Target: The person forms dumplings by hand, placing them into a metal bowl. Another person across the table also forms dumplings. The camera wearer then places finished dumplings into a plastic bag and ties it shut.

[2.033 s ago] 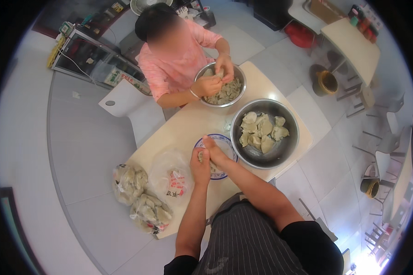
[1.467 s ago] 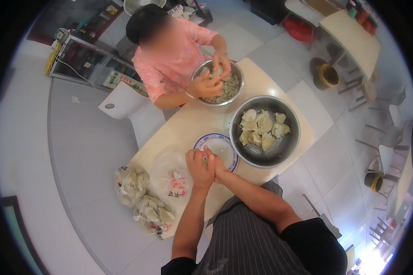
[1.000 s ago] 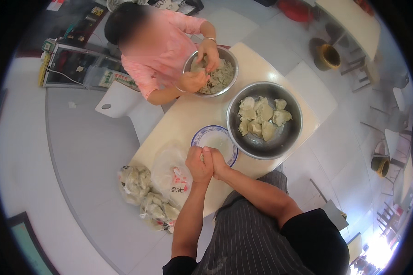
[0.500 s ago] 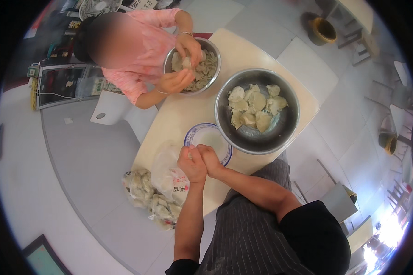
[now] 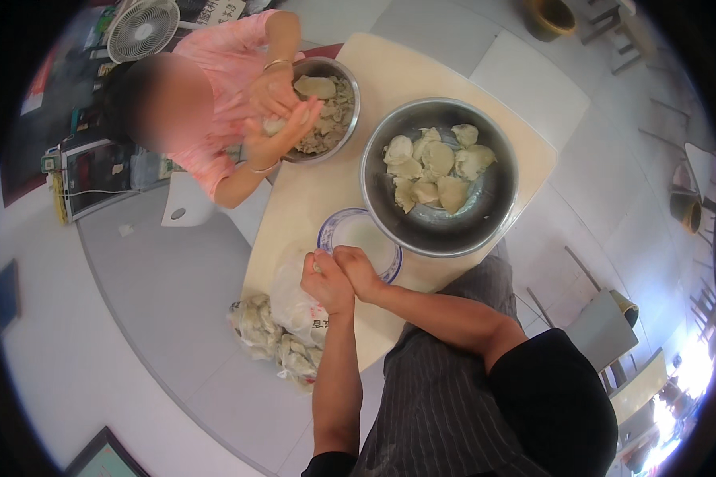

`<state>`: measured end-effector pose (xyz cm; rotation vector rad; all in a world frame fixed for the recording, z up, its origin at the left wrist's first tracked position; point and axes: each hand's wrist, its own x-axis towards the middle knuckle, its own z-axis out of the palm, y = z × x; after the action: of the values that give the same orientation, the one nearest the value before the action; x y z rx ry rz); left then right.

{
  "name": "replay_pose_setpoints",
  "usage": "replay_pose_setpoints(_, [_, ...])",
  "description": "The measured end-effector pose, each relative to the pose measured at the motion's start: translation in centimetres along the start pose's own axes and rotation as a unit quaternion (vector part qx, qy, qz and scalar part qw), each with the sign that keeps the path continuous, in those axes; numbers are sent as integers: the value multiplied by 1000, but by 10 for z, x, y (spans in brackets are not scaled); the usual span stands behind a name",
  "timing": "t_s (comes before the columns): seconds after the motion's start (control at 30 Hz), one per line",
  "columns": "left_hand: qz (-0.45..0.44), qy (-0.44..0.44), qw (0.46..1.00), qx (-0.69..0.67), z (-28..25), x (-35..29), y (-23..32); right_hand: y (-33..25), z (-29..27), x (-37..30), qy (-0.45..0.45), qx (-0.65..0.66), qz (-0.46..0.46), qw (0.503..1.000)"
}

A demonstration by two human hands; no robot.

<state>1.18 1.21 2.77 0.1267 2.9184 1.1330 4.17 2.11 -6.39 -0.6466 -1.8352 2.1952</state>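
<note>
Over the near rim of a blue-and-white plate (image 5: pixel 326 230), my two hands are pressed side by side. My left hand (image 5: pixel 327 285) is closed in a fist, with a bit of a pale lump (image 5: pixel 318 268) showing at its thumb. Against it rests my right hand (image 5: pixel 359 274), fingers curled; whatever lies inside is hidden. Just beyond, to the right, a large steel bowl (image 5: pixel 497 219) holds several pale, yellowish-green flattened pieces (image 5: pixel 437 159).
Across the table (image 5: pixel 294 191), a person in a pink top handles a pale piece over a smaller steel bowl (image 5: pixel 354 115) of torn bits. Clear plastic bags (image 5: pixel 254 326) with greyish-green contents lie at the left edge. A chair (image 5: pixel 593 326) stands right.
My right hand has drawn slightly away from my left thumb, both hands staying closed. The other person's hands have shifted left, and a pale piece now lies on top in their bowl.
</note>
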Motion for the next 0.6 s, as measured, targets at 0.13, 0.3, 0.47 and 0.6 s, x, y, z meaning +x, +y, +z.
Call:
replay_pose_setpoints(0.13, [-30,8,1000,-6,2,1,0,-5,-2,2,-4,56,64,996])
replay_pose_setpoints(0.3, [-15,-27,1000,-4,0,9,6,-17,4,3,51,262,179,947])
replay_pose_setpoints(0.47, [144,-78,982,93,-14,16,-2,-69,-18,8,-18,484,408,774])
replay_pose_setpoints(0.6, [269,-73,956,95,-24,2,-4,-54,-31,9,-158,416,435,783])
